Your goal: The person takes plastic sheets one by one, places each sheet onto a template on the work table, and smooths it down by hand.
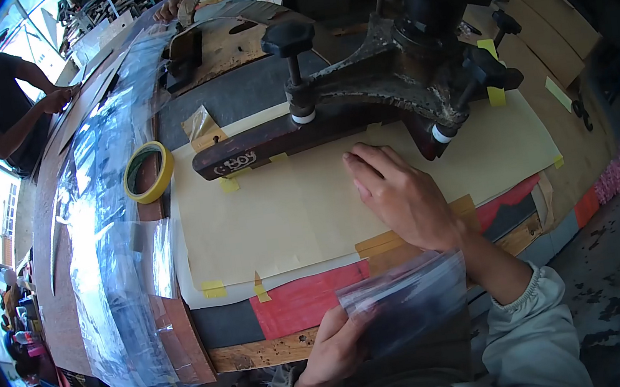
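Note:
My left hand [337, 347] is closed around the left end of a stack of clear plastic bags [412, 301], in front of the table's near edge. My right hand [405, 196] lies over a cream paper sheet [260, 227], its fingers slightly bent and reaching left, with no object visible in them. Just beyond its fingertips is a dark metal bar [258, 147] under the press arm [381, 76]. Yellow tape pieces [214, 289] hold the paper's edges. Whether a clear film lies under my right hand, I cannot tell.
A yellow tape roll [149, 172] lies left of the paper, beside a strip of shiny plastic [114, 271]. Black knobs [288, 39] stand up from the press. Scissors [583, 113] are at the right. Another person [13, 106] works at the far left; another hand [167, 10] shows at the back.

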Motion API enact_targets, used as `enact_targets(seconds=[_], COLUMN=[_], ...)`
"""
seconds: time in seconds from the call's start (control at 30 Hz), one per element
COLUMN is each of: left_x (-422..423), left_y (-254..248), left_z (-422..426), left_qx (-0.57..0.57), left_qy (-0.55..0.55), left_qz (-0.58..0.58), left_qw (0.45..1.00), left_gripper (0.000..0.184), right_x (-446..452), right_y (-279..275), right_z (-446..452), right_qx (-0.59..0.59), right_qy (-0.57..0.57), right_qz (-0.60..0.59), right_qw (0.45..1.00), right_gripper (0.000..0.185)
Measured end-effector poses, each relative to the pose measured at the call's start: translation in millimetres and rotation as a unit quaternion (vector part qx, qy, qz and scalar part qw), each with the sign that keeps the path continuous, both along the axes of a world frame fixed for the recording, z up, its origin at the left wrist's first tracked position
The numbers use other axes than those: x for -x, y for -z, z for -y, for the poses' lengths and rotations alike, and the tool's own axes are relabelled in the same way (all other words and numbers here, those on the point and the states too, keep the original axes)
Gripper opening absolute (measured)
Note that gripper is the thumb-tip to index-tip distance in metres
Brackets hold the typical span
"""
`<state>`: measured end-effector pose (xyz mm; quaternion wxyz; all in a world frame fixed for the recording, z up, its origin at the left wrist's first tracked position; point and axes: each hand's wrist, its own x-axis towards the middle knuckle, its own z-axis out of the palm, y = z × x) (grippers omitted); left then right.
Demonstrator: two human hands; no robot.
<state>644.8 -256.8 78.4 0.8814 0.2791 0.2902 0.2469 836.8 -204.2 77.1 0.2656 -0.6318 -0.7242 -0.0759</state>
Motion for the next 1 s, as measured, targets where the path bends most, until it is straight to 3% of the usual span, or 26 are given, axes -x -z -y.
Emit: enact_targets(seconds=[0.33, 0.53, 0.73, 0.83, 0.93, 1.0], left_x=[-3, 3, 2, -2, 2, 5], left_y=[-5, 6, 2, -4, 0, 5], left_z=[0, 0, -1, 1, -2, -1], left_qx=[-0.008, -0.01, -0.013, -0.004, -0.006, 0.003], left_qy=[-0.007, 0.025, 0.029, -0.014, 0.033, 0.029], left_qz=[0.003, 0.085, 0.058, -0.012, 0.059, 0.029], left_qw=[1.0, 0.996, 0.998, 1.0, 0.998, 0.999], left_gripper=[0.032, 0.033, 0.032, 0.03, 0.031, 0.03], right_x=[-1, -2, -1, 0, 0, -1], right_y=[2, 1, -1, 0, 1, 3], right_z=[0, 0, 1, 1, 1, 0], right_qx=[0.001, 0.003, 0.005, 0.013, 0.014, 0.006], right_qy=[-0.008, -0.012, -0.01, 0.004, 0.006, 0.005], right_qz=[0.007, -0.002, 0.006, -0.009, -0.01, -0.013], right_qw=[1.0, 1.0, 1.0, 1.0, 1.0, 1.0], right_gripper=[0.031, 0.03, 0.03, 0.028, 0.029, 0.028])
